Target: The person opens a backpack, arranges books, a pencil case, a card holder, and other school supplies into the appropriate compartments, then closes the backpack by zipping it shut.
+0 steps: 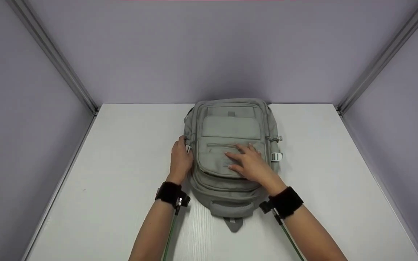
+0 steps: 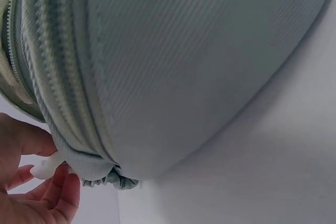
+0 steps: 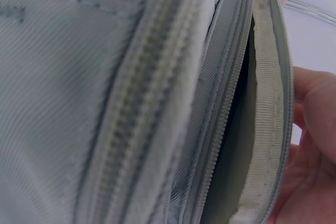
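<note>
A grey-green backpack point(image 1: 231, 127) lies on its back on the white table, its top carry handle point(image 1: 232, 209) toward the person. At its left side the left hand point(image 1: 181, 159) pinches a small white buckle point(image 2: 46, 167) between thumb and fingers. The right hand point(image 1: 250, 165) rests on the lower front panel with its fingers spread, by a short zipper point(image 1: 221, 145). In the right wrist view, the front pocket's zipper is undone and its pale-bound flap edge point(image 3: 270, 93) stands apart from the bag, leaving a dark gap.
A second white buckle point(image 1: 276, 157) sits on the backpack's right side strap. The white table point(image 1: 129, 152) runs back to a pale wall point(image 1: 151, 54), with side walls left and right. Green cables trail from both black wrist bands point(image 1: 286, 202).
</note>
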Tool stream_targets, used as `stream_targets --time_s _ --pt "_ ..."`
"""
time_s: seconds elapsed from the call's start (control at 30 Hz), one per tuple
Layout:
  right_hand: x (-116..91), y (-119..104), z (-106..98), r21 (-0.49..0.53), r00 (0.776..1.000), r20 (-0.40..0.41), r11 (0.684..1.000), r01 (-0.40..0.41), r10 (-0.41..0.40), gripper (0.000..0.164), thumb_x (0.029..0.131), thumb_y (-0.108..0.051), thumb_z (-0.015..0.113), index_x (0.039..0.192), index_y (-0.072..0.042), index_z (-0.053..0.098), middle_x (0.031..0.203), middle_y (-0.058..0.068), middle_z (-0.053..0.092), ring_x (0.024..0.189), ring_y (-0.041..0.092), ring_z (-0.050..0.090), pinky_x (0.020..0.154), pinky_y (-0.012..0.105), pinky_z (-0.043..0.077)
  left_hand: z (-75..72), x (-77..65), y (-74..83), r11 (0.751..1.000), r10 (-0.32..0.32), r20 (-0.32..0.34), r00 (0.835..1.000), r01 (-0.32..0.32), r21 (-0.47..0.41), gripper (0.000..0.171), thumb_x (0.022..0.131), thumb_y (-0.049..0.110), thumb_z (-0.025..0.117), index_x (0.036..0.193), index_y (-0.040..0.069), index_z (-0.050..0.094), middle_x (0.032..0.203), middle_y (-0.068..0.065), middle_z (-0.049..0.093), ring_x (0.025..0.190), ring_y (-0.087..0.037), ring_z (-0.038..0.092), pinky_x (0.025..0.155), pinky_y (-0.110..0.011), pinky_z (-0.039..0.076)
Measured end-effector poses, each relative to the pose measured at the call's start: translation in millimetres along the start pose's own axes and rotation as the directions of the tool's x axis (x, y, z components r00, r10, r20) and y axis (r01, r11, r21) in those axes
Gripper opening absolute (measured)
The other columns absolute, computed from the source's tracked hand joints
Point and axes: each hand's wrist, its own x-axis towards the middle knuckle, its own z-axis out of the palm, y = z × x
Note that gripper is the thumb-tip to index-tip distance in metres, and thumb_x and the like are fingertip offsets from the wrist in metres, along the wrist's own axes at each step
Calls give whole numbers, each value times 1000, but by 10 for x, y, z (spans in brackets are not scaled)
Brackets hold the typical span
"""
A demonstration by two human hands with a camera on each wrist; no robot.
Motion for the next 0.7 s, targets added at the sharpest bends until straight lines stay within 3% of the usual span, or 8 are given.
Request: stream_targets --time_s 0.1,0.3,0.53,0.7 --pt "1 5 1 -2 1000 -1 1000 5 -5 49 95 -40 63 141 -23 56 150 18 37 136 58 23 98 75 25 10 8 2 995 40 22 999 -41 86 40 92 -4 58 131 -7 53 113 -26 59 105 -39 59 89 -46 48" --pt "8 21 -2 1 1000 -9 1000 12 -12 49 95 -41 62 141 -23 56 150 18 37 135 59 23 98 75 25 33 55 -23 963 109 43 993 -116 242 32 93 3 61 124 -6 61 109 -25 60 97 -40 59 82 -49 49" --pt "10 24 0 -10 1000 8 1000 2 -2 49 95 -41 62 141 -24 56 152 18 36 136 59 22 98 75 25 30 115 -56 946 111 30 993 -115 304 13 95 11 64 97 1 71 97 -16 61 88 -34 60 73 -47 49" --pt "14 26 -11 -10 1000 10 1000 -4 4 49 95 -40 62 141 -23 56 152 19 36 136 58 22 97 75 26 0 123 -21 938 146 21 989 -146 316 12 95 13 64 93 2 70 97 -14 63 91 -33 59 74 -46 47"
